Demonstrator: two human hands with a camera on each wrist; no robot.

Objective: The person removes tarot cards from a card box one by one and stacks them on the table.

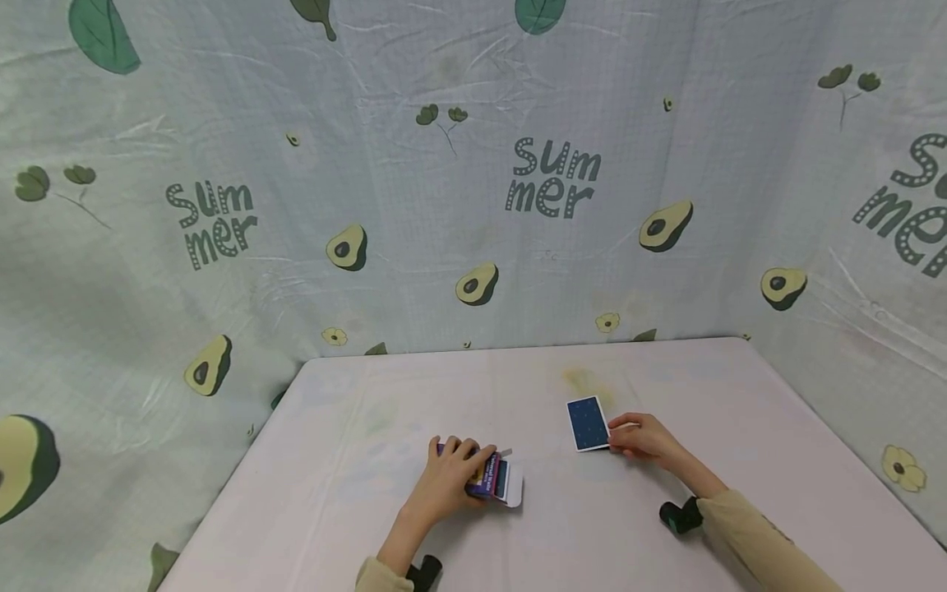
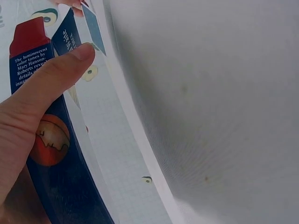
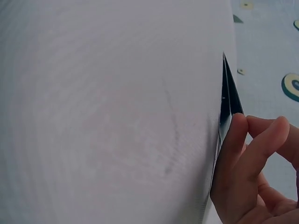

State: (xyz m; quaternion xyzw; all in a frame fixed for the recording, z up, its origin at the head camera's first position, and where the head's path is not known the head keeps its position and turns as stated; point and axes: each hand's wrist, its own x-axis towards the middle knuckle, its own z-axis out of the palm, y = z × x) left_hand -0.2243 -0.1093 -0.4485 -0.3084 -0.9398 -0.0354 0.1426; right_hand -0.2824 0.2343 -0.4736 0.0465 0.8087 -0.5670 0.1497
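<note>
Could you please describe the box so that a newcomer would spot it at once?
Over the pale table, find the left hand. It grips the box, which looks purple from the head view. An open white flap and printed sides set it apart from the flat blue card at the right hand.

The card (image 1: pixel 588 425), toward the far edge of the bench (image 1: pixel 355 460), was dark blue, finely speckled, with a white border. The box (image 1: pixel 484 477) showed purple from above; the left-wrist view gave navy, white lettering (image 2: pixel 28 65), an orange disc (image 2: pixel 50 140) and a red flap (image 2: pixel 30 35). The bench was pale pink, its stain (image 1: pixel 584 381) yellow.
</note>
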